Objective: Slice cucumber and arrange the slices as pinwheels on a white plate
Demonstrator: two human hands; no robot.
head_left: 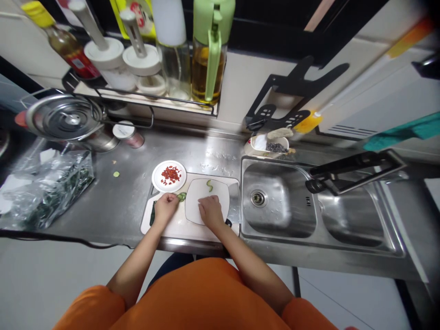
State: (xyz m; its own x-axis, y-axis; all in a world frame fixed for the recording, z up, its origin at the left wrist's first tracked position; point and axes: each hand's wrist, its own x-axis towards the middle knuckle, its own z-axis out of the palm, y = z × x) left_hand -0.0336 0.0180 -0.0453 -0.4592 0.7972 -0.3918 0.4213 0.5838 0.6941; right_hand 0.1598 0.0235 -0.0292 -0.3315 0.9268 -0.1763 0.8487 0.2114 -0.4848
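Note:
My left hand [165, 209] is closed at the left side of the white cutting board [182, 230], its fingertips pinching at a small bunch of green cucumber slices [182, 196]. Beside its wrist lies a dark green cucumber piece [152, 213]. My right hand [211, 211] hangs over a white squarish plate [193, 211], fingers curled in; what they hold, if anything, is hidden. Near the plate's far edge lie curved cucumber slices [209, 185]. A knife [234, 201] rests along the board's right side, its black handle partly behind my right wrist.
A round white plate [169, 188] with chopped red pieces overlaps the board's far left corner. The double sink [278, 201] adjoins on the right. At left are a plastic bag of greens [58, 192], a lidded pot [70, 119] and a jar [129, 134]. A condiment rack [144, 98] hangs behind.

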